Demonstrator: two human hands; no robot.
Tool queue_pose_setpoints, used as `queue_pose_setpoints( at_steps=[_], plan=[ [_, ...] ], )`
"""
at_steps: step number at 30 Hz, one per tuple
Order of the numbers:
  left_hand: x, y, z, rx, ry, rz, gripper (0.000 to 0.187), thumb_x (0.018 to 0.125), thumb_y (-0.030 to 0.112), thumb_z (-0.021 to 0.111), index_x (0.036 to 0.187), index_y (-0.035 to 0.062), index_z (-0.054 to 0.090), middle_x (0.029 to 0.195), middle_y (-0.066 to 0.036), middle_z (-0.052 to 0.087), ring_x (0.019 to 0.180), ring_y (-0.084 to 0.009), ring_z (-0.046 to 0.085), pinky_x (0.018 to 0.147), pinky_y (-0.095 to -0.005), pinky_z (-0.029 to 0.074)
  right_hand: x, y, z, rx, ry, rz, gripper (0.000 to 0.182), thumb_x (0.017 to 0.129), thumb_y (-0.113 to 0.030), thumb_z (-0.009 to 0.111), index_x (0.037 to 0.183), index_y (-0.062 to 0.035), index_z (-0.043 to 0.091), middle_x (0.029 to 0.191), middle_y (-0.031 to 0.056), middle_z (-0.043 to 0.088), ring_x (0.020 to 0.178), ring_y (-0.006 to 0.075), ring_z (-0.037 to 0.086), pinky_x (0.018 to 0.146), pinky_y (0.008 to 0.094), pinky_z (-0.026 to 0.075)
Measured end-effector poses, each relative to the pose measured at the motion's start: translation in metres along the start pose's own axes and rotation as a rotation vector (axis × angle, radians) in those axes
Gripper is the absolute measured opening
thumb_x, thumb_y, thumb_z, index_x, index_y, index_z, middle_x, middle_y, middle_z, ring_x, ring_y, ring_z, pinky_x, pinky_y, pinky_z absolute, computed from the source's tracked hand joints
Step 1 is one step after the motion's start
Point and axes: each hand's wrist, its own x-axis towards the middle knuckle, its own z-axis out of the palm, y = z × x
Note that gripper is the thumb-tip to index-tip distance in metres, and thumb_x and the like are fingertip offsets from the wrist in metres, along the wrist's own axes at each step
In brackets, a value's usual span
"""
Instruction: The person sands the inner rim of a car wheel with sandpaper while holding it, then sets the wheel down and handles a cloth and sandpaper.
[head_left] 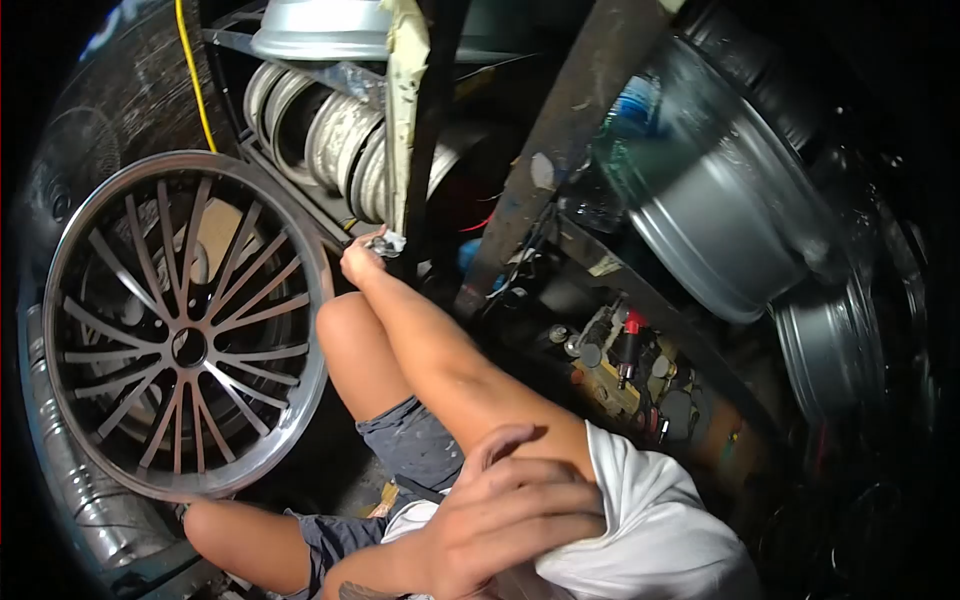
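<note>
My right hand (362, 262) is at the end of my outstretched arm, beside the shelf post. Its fingers are closed round a small grey and white object (386, 243) that I cannot make out. Across my right upper arm, by the white sleeve (645, 500), lies my left hand (520, 510), its fingers apart and slightly curved, with no object visible in it. Left of my knees stands a large multi-spoke wheel rim (189, 347), dark with bright spoke faces and a polished lip.
Several metal rims (345, 145) fill a rack at the top. Big silver rims (710, 225) are stacked at the right. Tools, including a red and black one (630, 345), lie on a lower surface. A yellow cable (192, 75) hangs at the upper left. Dark angled beams (565, 130) cross the middle.
</note>
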Motion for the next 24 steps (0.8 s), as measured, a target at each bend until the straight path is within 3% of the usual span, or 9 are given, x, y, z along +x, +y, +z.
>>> queue_pose_setpoints(
  at_steps=[2, 7, 11, 14, 17, 20, 21, 22, 24],
  plan=[
    [-0.007, 0.003, -0.003, -0.026, -0.059, 0.008, 0.046, 0.089, 0.036, 0.056, 0.112, -0.0017, 0.069, 0.116, -0.016, 0.067, 0.109, -0.0320, 0.057, 0.111, -0.0563, 0.029, 0.000, 0.000, -0.002, 0.022, -0.006, -0.008, 0.026, 0.095, -0.022, 0.059, 0.110, -0.0098, 0.076, 0.103, 0.0081, 0.075, 0.088, 0.0428, 0.070, 0.060, 0.0822, 0.051],
    [-0.017, 0.024, 0.001, 0.015, -0.036, -0.054, 0.030, 0.083, 0.008, 0.067, 0.111, -0.0020, 0.067, 0.118, -0.019, 0.065, 0.091, -0.0322, 0.056, 0.086, -0.0437, 0.043, 0.000, 0.001, -0.004, 0.060, -0.018, -0.013, 0.026, 0.094, -0.022, 0.059, 0.109, -0.0095, 0.076, 0.102, 0.0084, 0.075, 0.086, 0.0425, 0.070, 0.060, 0.0823, 0.050],
    [-0.014, 0.022, -0.009, -0.063, -0.247, -0.026, 0.036, 0.083, 0.003, 0.070, 0.119, -0.0036, 0.067, 0.127, -0.023, 0.063, 0.088, -0.0308, 0.062, 0.078, -0.0377, 0.050, 0.001, 0.000, -0.005, 0.069, -0.021, -0.020, 0.026, 0.094, -0.022, 0.059, 0.108, -0.0092, 0.077, 0.101, 0.0086, 0.075, 0.085, 0.0423, 0.070, 0.060, 0.0824, 0.050],
    [-0.016, 0.034, -0.014, -0.075, -0.255, -0.072, 0.045, 0.082, 0.000, 0.072, 0.127, -0.0055, 0.065, 0.134, -0.026, 0.059, 0.099, -0.0311, 0.067, 0.083, -0.0363, 0.055, 0.004, -0.002, -0.004, 0.064, -0.027, -0.025, 0.026, 0.094, -0.022, 0.058, 0.107, -0.0090, 0.077, 0.100, 0.0088, 0.075, 0.085, 0.0422, 0.070, 0.060, 0.0824, 0.050],
    [-0.029, 0.037, -0.009, -0.389, -0.161, -0.273, 0.042, 0.084, -0.001, 0.069, 0.125, -0.0064, 0.065, 0.133, -0.025, 0.061, 0.107, -0.0320, 0.067, 0.088, -0.0367, 0.054, 0.008, -0.002, -0.001, 0.063, -0.046, -0.025, 0.026, 0.094, -0.022, 0.058, 0.106, -0.0088, 0.077, 0.100, 0.0090, 0.075, 0.084, 0.0420, 0.070, 0.060, 0.0825, 0.050],
    [-0.037, 0.038, -0.012, -0.478, -0.091, -0.501, 0.039, 0.092, 0.017, 0.062, 0.122, -0.0081, 0.064, 0.124, -0.025, 0.064, 0.109, -0.0332, 0.066, 0.096, -0.0416, 0.051, 0.014, -0.001, 0.002, 0.059, -0.065, -0.028, 0.026, 0.093, -0.022, 0.058, 0.106, -0.0086, 0.077, 0.099, 0.0092, 0.075, 0.083, 0.0419, 0.070, 0.060, 0.0826, 0.050],
    [-0.040, 0.043, -0.009, -0.512, -0.037, -0.675, 0.045, 0.095, 0.030, 0.058, 0.113, -0.0109, 0.067, 0.110, -0.022, 0.070, 0.102, -0.0309, 0.067, 0.097, -0.0445, 0.048, 0.016, 0.000, 0.003, 0.050, -0.072, -0.028, 0.026, 0.093, -0.022, 0.058, 0.106, -0.0086, 0.077, 0.099, 0.0092, 0.075, 0.083, 0.0418, 0.070, 0.060, 0.0826, 0.050],
    [-0.044, 0.033, -0.015, -0.545, -0.064, -0.654, 0.039, 0.081, 0.003, 0.059, 0.116, -0.0144, 0.064, 0.111, -0.025, 0.069, 0.100, -0.0315, 0.069, 0.090, -0.0365, 0.052, 0.017, 0.000, 0.004, 0.043, -0.065, -0.026, 0.026, 0.093, -0.022, 0.058, 0.105, -0.0085, 0.077, 0.099, 0.0093, 0.075, 0.082, 0.0417, 0.070, 0.060, 0.0826, 0.050],
    [-0.042, 0.018, -0.017, -0.492, 0.010, -0.626, 0.036, 0.083, 0.006, 0.061, 0.114, -0.0119, 0.065, 0.103, -0.021, 0.070, 0.095, -0.0280, 0.068, 0.087, -0.0361, 0.052, 0.017, 0.001, 0.005, 0.017, -0.031, -0.008, 0.026, 0.093, -0.022, 0.058, 0.106, -0.0088, 0.077, 0.099, 0.0084, 0.075, 0.084, 0.0411, 0.070, 0.061, 0.0827, 0.050]
  ],
)
